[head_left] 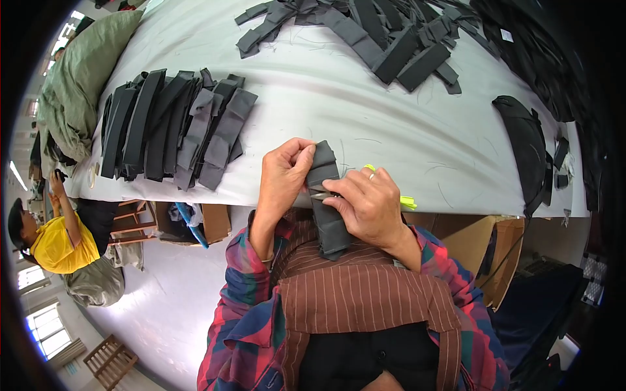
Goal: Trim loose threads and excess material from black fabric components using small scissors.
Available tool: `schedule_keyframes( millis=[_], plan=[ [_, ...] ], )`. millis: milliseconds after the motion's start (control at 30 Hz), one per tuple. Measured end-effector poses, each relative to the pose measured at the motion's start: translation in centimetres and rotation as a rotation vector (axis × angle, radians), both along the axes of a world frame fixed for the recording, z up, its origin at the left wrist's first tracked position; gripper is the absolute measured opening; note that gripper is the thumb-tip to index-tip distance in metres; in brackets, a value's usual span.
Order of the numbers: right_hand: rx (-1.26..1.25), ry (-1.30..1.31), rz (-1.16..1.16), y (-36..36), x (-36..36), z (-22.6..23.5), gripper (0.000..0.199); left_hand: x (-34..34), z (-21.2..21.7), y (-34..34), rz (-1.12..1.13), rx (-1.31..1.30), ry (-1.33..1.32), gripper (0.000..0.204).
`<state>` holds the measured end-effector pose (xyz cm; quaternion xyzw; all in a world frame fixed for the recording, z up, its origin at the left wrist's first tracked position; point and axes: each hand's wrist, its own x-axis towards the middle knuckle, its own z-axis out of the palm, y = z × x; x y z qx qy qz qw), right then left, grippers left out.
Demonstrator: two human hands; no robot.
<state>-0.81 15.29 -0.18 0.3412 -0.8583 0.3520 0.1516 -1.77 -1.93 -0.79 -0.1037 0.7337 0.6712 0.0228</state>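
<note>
Strip [331, 227] mid-picture, running roughly 12 to 6. Left hand [282, 174] pinching 12-o'clock end; right hand [369, 203] gripping snips [318, 195], blades against strip. Probably light, soft, hardly slippery, not fragile; best pinched flat near end, clear of blades.

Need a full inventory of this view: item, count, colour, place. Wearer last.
held fabric strip: 1, dark grey, between hands
cutting tool: 1, silver tips, right hand
yellow-green bits: 2 seen, beside right hand
strip row: uncountable overlap, dark grey, table left
strip pile: uncountable, dark grey, table far side
pouch-like item: 1, black, table right
fabric heap: count unclear, black, far right
bundle: 1, green, left
table: 1, white-covered, centre
cardboard: count unclear, brown, below table
other person: 1, yellow top, left
apron: 1, striped brown, wearer
hands: 2, bare, centre
</note>
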Motion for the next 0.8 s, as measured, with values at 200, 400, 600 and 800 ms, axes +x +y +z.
schedule_keyframes(
  millis=[200,400,600,800],
  plan=[
    [-0.044,0.029,-0.082,-0.4,-0.3,-0.2,0.023,0.0,0.1,0.0,-0.019,0.048,-0.002,0.019],
    [-0.097,-0.045,-0.056,-0.2,-0.7,-0.4,0.018,0.0,0.2,0.0,-0.032,0.061,0.010,0.019],
    [-0.497,-0.605,-0.149,0.8,-2.0,1.5,0.018,0.8,0.3,0.1,-0.038,0.196,-0.011,0.022],
    [-0.633,-0.750,0.053,0.7,-2.9,-0.2,0.014,4.5,-1.1,2.2,-0.147,0.458,-0.089,0.054]
  ],
)
